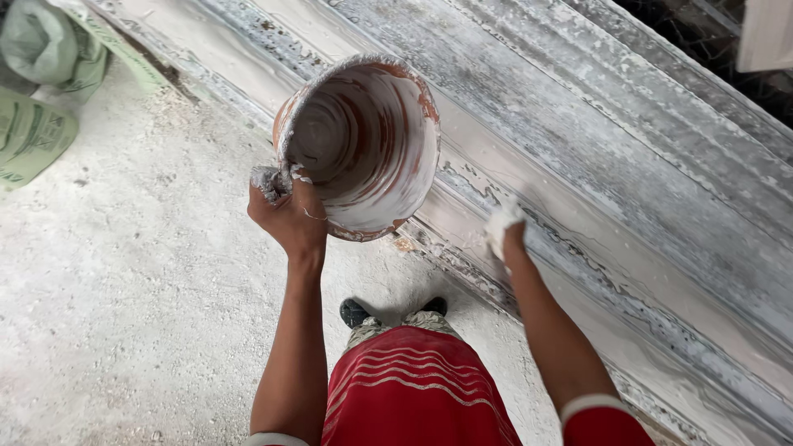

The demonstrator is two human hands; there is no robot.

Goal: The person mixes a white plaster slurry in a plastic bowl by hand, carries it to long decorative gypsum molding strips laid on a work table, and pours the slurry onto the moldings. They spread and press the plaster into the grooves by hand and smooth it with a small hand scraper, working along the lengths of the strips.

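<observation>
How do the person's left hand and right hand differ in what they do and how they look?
The left hand grips the rim of the reddish, plaster-smeared round bucket, lifted off the long grey moulded form; the right hand presses on that form. The left hand shows mostly bare skin, while the right hand is coated white. Both carry wet white plaster.

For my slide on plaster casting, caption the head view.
Left hand grips a plaster-smeared bucket by its rim while the plaster-coated right hand presses on the long moulding.

Right hand (502,225) fingers hidden under white plaster; sacks (37,91) cut off.
</observation>
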